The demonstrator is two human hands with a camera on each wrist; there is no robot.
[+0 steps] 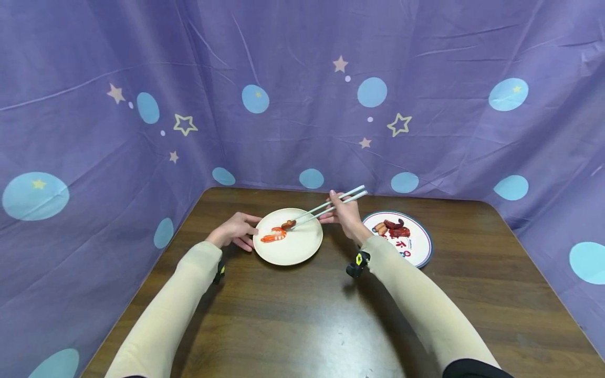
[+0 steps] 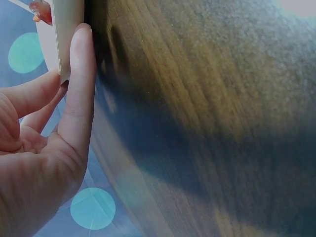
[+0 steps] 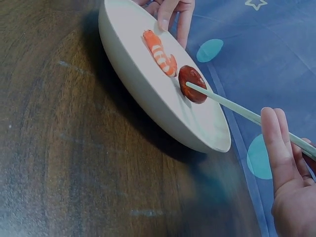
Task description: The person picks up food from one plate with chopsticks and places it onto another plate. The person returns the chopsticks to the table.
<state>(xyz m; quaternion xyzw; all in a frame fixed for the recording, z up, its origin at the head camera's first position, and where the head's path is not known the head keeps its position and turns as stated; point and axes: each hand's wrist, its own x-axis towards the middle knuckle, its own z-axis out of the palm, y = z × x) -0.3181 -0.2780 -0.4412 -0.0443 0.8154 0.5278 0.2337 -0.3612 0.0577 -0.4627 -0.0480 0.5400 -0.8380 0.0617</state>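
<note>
A cream plate (image 1: 288,252) stands on the table, with an orange-and-white shrimp (image 1: 273,235) on its left part. My left hand (image 1: 235,229) holds the plate's left rim, thumb on top and a finger along the outside in the left wrist view (image 2: 81,74). Pale green chopsticks (image 1: 347,196) are gripped in my right hand (image 1: 346,214). Their tips meet a glossy reddish-brown food piece (image 3: 192,84) beside the shrimp, over the plate. Whether that piece touches the plate I cannot tell.
Right of the cream plate, partly behind my right forearm, is a white plate (image 1: 422,242) with a blue rim. It bears several brown and red food pieces (image 1: 399,232). A purple curtain (image 1: 302,136) rises behind the brown wooden table (image 1: 293,320).
</note>
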